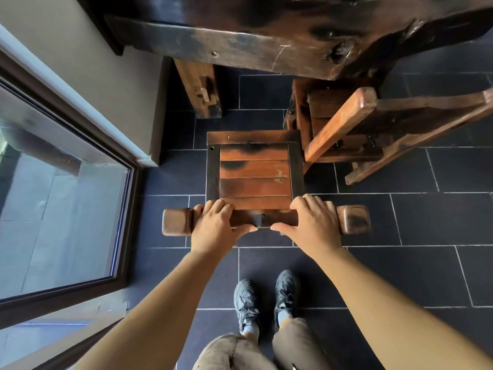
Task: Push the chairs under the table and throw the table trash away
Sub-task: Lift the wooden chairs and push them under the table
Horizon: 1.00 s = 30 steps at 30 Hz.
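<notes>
**While the left hand [216,222] and right hand [312,222] clasp its back rail [264,218], the chair [254,177] stands short of the tabletop [266,44]**

Where the hands reach forward and down, a dark tiled floor [426,222] spreads beneath them on every side. Far ahead of the hands, the heavy dark wooden tabletop spans the top of the view. Its thick table leg [202,89] stands ahead and slightly left of the left hand. A tall glass door [66,196] in a dark frame fills the space well to the left of the left hand.

Ahead and to the right of the right hand, a second chair [346,124] sits turned at an angle, its seat partly under the tabletop. The lower end of its backrest comes just beside the first chair's seat; whether they touch I cannot tell.

The chair being held stands directly ahead of the hands, its slatted seat fully in the open. Both hands grip the back rail side by side. Their fingers curl over its far edge, and the thumbs press its near face, pointing toward each other. The rail's blocky ends stick out beyond each hand. Two dark shoes [245,303] stand on the floor behind the hands.
</notes>
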Each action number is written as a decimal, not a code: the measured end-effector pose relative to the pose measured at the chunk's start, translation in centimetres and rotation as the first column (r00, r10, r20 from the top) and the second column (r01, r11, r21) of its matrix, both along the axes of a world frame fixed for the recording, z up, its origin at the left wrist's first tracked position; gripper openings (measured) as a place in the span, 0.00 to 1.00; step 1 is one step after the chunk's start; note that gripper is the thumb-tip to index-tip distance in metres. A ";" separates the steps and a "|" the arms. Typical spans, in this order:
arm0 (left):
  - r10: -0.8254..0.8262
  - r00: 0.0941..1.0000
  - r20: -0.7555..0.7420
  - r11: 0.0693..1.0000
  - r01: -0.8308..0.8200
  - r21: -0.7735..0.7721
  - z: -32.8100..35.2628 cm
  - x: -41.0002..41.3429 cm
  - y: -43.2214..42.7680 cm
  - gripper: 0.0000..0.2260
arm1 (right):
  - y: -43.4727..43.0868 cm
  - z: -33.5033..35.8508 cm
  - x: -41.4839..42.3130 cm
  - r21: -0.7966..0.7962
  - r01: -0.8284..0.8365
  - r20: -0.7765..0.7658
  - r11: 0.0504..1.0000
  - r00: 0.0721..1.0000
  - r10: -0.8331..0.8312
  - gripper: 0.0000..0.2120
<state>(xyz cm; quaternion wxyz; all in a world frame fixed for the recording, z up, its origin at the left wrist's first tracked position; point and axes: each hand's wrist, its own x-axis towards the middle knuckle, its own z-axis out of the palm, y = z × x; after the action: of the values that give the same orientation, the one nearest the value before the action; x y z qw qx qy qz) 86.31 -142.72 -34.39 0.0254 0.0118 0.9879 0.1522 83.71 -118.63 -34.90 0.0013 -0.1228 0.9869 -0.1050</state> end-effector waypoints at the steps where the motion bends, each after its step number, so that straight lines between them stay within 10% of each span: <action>1: 0.001 1.000 0.008 1.000 -0.001 0.003 0.0 -0.4 -0.1 0.27 | -0.1 0.0 -0.5 0.002 0.000 0.007 1.000 1.000 -0.001 0.33; 30: 0.060 0.996 0.068 0.997 -0.063 0.035 0.8 -17.2 -1.2 0.27 | -1.5 -0.3 -17.6 -0.033 -0.009 -0.034 0.999 0.999 0.008 0.32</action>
<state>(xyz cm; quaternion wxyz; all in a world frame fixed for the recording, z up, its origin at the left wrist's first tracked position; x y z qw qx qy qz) 69.06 -143.95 -33.59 0.0534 -0.0233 0.9834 0.1718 66.09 -120.14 -35.24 -0.0168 -0.1285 0.9843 -0.1195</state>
